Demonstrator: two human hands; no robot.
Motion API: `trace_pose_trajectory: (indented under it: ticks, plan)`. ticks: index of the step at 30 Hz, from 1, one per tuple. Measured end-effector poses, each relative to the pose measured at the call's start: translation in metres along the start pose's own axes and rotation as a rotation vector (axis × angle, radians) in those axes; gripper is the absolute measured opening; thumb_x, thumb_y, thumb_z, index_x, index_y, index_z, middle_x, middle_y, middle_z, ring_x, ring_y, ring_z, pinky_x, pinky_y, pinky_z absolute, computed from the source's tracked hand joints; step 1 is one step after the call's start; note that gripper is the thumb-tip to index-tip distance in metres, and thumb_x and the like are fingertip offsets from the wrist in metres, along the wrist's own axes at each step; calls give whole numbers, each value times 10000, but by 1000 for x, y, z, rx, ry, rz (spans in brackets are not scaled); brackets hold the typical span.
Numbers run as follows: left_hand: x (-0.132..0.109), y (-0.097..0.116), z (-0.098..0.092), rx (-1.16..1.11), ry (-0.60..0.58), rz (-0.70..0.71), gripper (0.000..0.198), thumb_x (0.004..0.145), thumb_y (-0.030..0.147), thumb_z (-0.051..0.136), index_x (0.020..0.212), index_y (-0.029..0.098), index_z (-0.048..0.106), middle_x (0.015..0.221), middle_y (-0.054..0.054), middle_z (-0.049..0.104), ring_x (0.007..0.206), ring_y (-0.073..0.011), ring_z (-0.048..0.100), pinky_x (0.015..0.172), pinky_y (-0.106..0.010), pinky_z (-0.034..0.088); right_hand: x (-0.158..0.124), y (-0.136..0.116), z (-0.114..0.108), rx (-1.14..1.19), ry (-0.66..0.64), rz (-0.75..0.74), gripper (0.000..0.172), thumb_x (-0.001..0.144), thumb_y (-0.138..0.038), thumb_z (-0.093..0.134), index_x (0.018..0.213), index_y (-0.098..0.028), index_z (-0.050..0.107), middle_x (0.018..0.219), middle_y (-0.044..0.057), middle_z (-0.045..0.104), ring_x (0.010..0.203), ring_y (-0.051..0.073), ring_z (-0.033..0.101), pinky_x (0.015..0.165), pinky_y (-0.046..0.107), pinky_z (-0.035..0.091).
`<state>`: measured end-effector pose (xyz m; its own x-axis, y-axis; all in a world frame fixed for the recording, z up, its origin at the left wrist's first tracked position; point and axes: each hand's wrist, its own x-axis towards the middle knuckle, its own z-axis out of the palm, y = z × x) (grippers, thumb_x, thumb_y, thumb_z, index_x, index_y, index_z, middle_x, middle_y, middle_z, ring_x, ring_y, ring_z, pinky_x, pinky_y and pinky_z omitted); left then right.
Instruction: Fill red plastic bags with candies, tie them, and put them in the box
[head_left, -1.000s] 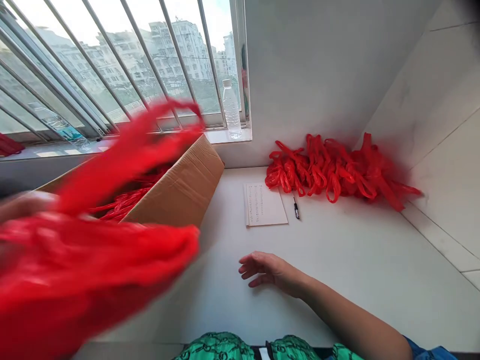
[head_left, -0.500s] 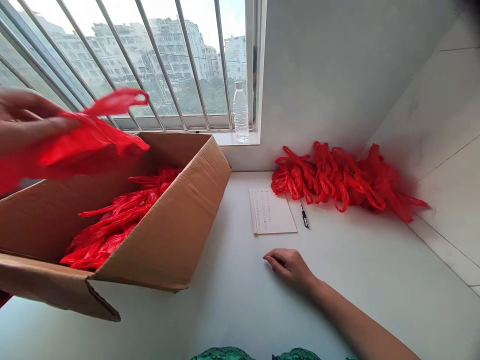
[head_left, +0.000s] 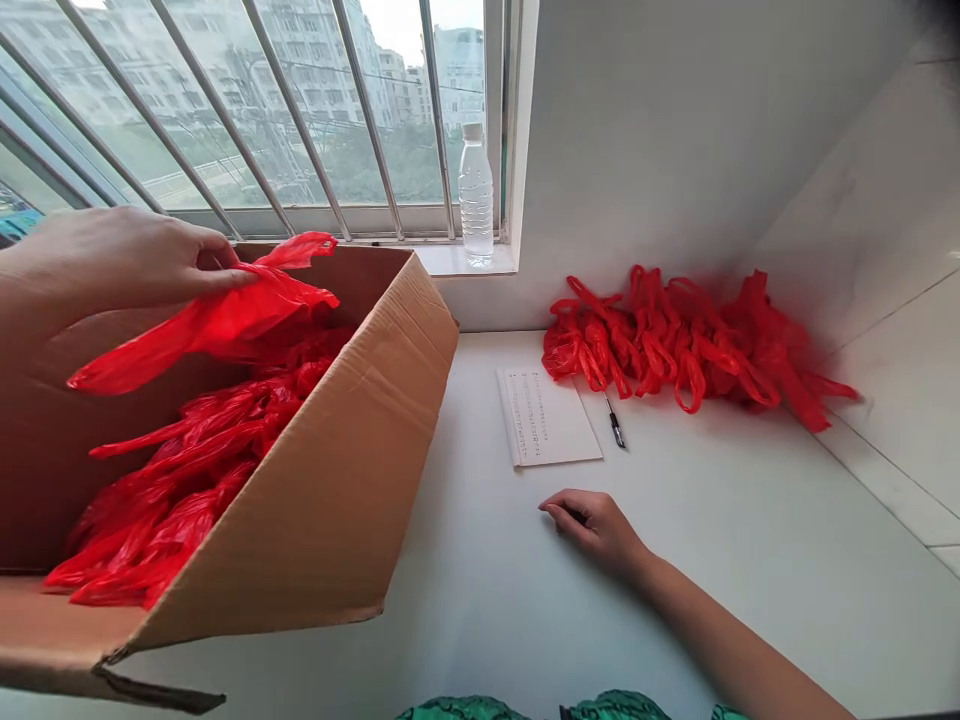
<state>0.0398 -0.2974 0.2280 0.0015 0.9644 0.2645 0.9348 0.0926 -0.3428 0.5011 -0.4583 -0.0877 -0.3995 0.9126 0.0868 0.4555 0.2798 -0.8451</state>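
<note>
- A red plastic bag (head_left: pixel 225 315) is pinched between the thumb and fingers of the left hand (head_left: pixel 112 265) — the grip is closed on the bag's top end.
- The bag is held just above the open cardboard box (head_left: pixel 330 480), and its long tail hangs down to the left over the box.
- Half a second ago the bag was held higher, up in front of the window bars; now it has been brought lower and closer to the pile of red bags in the box (head_left: pixel 172 480).
- The left hand is seen from the back, with the knuckles up and the fingers curled to the right.
- The right hand (head_left: pixel 596 525) is laid palm down on the white table (head_left: pixel 750 560) with the fingers loosely curled — nothing is held in it, and it has hardly been moved.
- Just past the right hand a sheet of paper (head_left: pixel 551 428) and a pen (head_left: pixel 615 428) are seen, side by side.
- Farther back, a heap of red bags (head_left: pixel 690 340) is piled by the wall.
- A water bottle (head_left: pixel 476 195) is stood on the window sill.
</note>
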Motion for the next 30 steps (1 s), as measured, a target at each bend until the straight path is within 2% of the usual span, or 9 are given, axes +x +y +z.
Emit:
trace_pose_trajectory:
  ticks: [3, 8, 13, 17, 20, 22, 25, 28, 30]
  plan:
    - [-12, 20, -4, 83, -276, -92, 983, 595, 901, 241, 1192, 267, 698, 802, 75, 705, 919, -134, 608, 884, -278, 333, 0, 0, 0, -4, -8, 10, 319, 975, -409, 460, 963, -221, 718, 724, 28, 674, 652, 174, 592, 596, 281, 434]
    - [-21, 38, -1, 51, -308, -112, 1047, 636, 907, 121, 1165, 214, 702, 864, 40, 678, 984, -176, 592, 911, -298, 333, 0, 1, -1, -25, -20, 15, 319, 981, -409, 452, 956, -222, 709, 743, 32, 679, 666, 177, 603, 608, 284, 441]
    - [-26, 40, 9, 23, -237, -54, 1001, 634, 950, 231, 1146, 229, 700, 784, 48, 638, 932, -154, 585, 909, -310, 359, 0, 1, -2, -27, -29, 22, 309, 985, -405, 453, 954, -224, 701, 744, 31, 678, 678, 178, 610, 633, 288, 451]
    - [-22, 36, 17, -3, -220, -77, 1059, 595, 985, 229, 1154, 218, 700, 766, 47, 632, 933, -154, 575, 900, -303, 360, -2, 1, -1, -28, -21, 38, 326, 986, -418, 441, 937, -231, 703, 722, 33, 667, 663, 186, 601, 615, 293, 454]
    - [-13, 25, 26, 3, -203, -72, 1020, 666, 943, 224, 1200, 203, 680, 842, 33, 647, 1004, -185, 574, 928, -336, 347, -3, 0, 1, -43, -16, 44, 338, 987, -427, 436, 934, -231, 707, 729, 37, 670, 656, 186, 597, 591, 290, 446]
    - [-11, 17, 31, 6, -152, -79, 962, 723, 897, 247, 1226, 190, 663, 913, 28, 657, 1026, -193, 578, 939, -350, 344, -4, -1, 3, -56, -13, 54, 352, 987, -438, 431, 936, -231, 710, 734, 38, 672, 653, 185, 602, 589, 288, 453]
    - [-16, 9, 35, -58, 9, -71, 842, 819, 802, 350, 1215, 124, 652, 967, 13, 678, 973, -174, 595, 900, -293, 372, -8, 2, 7, -77, -21, 52, 358, 981, -455, 432, 957, -242, 718, 729, 34, 674, 647, 187, 622, 612, 286, 490]
    - [-22, 8, 39, -223, 131, 14, 594, 934, 584, 436, 1145, 79, 665, 963, -34, 707, 882, -151, 614, 784, -219, 398, -11, 15, 11, -73, -35, 37, 335, 953, -480, 474, 969, -270, 734, 725, 36, 689, 659, 201, 660, 622, 278, 536]
    - [-23, 9, 45, -343, 145, 6, 429, 932, 473, 514, 1073, 107, 685, 940, -52, 726, 839, -155, 630, 731, -215, 416, -12, 28, 12, -64, -24, 39, 337, 929, -507, 493, 988, -297, 750, 746, 41, 712, 649, 207, 678, 610, 269, 561]
